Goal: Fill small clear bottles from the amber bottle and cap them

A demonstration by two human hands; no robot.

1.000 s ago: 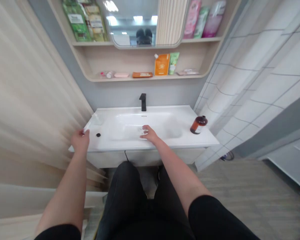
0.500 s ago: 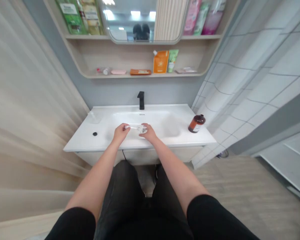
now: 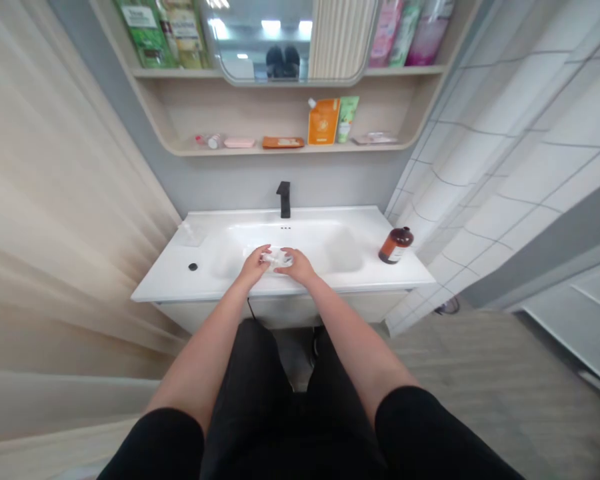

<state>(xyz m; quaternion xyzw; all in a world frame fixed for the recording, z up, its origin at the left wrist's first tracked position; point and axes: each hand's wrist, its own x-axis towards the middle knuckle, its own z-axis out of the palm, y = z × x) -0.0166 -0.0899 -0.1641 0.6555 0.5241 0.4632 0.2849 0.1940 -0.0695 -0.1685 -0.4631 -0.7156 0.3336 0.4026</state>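
1. The hands were together, low over the front of the white basin (image 3: 300, 240). The left hand (image 3: 255, 265) and the right hand (image 3: 299, 265) met around a small clear plastic object (image 3: 279, 257), and the fingers of both closed on it. Its exact shape was hard to tell, as it was small and partly covered.
2. The object sat between the hands, just above the basin's near edge, and it did not appear to touch the white tabletop (image 3: 165, 283).
3. Ahead of the hands stood a black faucet (image 3: 283, 200). Further ahead, a wooden shelf (image 3: 280, 151) carried an orange pouch (image 3: 324, 121) and other small packets.
4. Well to the right of the hands, a brown bottle (image 3: 396, 245) stood upright on the tabletop. To the left lay a small black knob (image 3: 193, 267), with a clear flat item (image 3: 191, 233) beyond it.
5. With something this small and slippery, a sure pinch from both hands, kept low over the basin, seemed the best handling.
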